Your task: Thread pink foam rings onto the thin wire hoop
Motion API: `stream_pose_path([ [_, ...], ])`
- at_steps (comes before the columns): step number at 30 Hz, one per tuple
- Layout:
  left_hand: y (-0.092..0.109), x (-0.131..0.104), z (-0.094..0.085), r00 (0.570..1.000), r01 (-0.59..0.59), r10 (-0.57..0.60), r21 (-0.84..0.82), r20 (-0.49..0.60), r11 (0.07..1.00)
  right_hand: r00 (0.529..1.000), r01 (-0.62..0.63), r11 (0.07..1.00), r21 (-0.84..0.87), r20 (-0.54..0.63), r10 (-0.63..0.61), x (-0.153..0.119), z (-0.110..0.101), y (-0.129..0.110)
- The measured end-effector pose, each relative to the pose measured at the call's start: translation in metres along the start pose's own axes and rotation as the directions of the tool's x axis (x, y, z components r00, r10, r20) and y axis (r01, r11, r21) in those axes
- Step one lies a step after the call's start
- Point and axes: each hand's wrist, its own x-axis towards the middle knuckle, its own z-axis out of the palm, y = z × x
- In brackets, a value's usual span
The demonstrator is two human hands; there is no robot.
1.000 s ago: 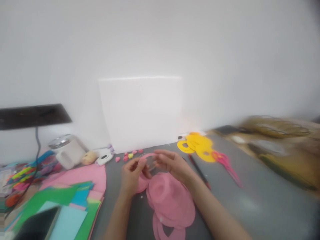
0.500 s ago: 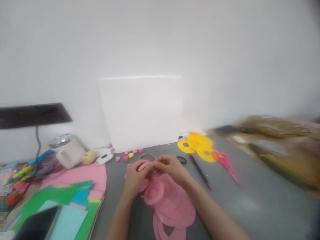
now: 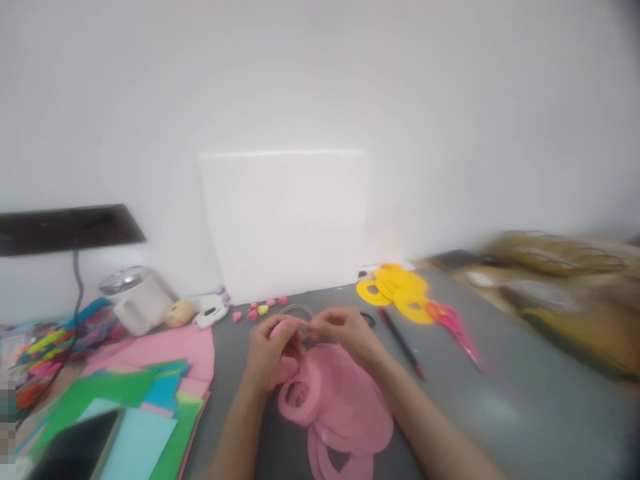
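My left hand (image 3: 267, 350) is closed around a curled pink sheet piece (image 3: 287, 329), fingers and thumb bent over it. To its right, my right hand (image 3: 345, 331) has thumb and fingers pinched together close by; what lies between the tips is too small to make out. Just under the hands hangs a rolled pink ring (image 3: 299, 400). Several flat rounded pink cut-outs (image 3: 355, 407) lie overlapped on the grey table (image 3: 510, 433) below. Behind the hands a thin round hoop (image 3: 296, 311) shows in part.
Yellow cut-outs (image 3: 400, 291), pink scissors (image 3: 455, 330), a dark pencil (image 3: 404, 347) and a black ring (image 3: 369, 320) lie to the right. Small beads (image 3: 263, 309) sit before a white board (image 3: 287, 223). Coloured sheets (image 3: 107, 390) and a phone (image 3: 75, 447) fill the left side.
My right hand has drawn slightly to the right, leaving a small gap between the fingertips. The rolled pink ring has shifted left and turned, so its opening shows more.
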Motion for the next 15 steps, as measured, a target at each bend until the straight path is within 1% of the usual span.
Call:
stream_pose_path([
  [4, -0.0009, 0.0007, -0.0002, 1.000, -0.001, 0.001, 0.001, -0.001, 1.000, 0.999, 0.011, 1.000, -0.016, -0.048, -0.012, 0.0005, 0.0018, 0.0001],
  [10, -0.0019, 0.0011, -0.0004, 1.000, -0.007, 0.007, 0.008, 0.008, 1.000, 0.999, 0.029, 1.000, 0.001, 0.022, -0.029, -0.0001, 0.0013, 0.0007],
  [15, -0.0029, 0.0008, -0.0006, 1.000, -0.009, 0.009, 0.039, -0.001, 0.999, 0.999, 0.015, 0.999, 0.039, 0.041, -0.017, -0.0008, 0.0025, -0.0009],
])
